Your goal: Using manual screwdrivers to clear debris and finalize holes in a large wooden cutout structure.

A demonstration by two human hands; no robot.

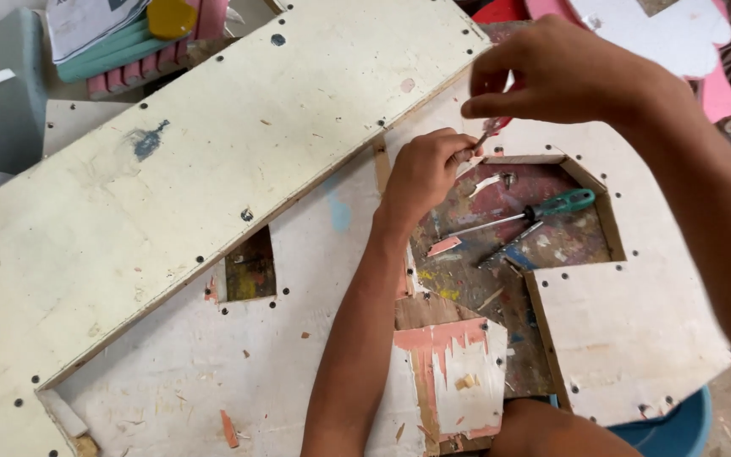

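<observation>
My left hand (426, 169) is curled into a fist at the edge of a cut-out opening in a white-painted plywood board (281, 338), pinching the tip of a thin metal tool (486, 135). My right hand (564, 72) hovers just above it, fingers pinched on the tool's upper end, where a bit of red shows. Inside the opening lie a green-handled screwdriver (552, 205) and a grey drill bit (509, 245) on a paint-stained surface (501, 279).
A long cream plank (179, 178) with dark screw holes lies diagonally over the board. A broken pink-and-white piece (454, 381) sits near my knee (552, 432). A blue tub (678, 427) is at the lower right, with pink and teal foam pieces (129, 51) at the top left.
</observation>
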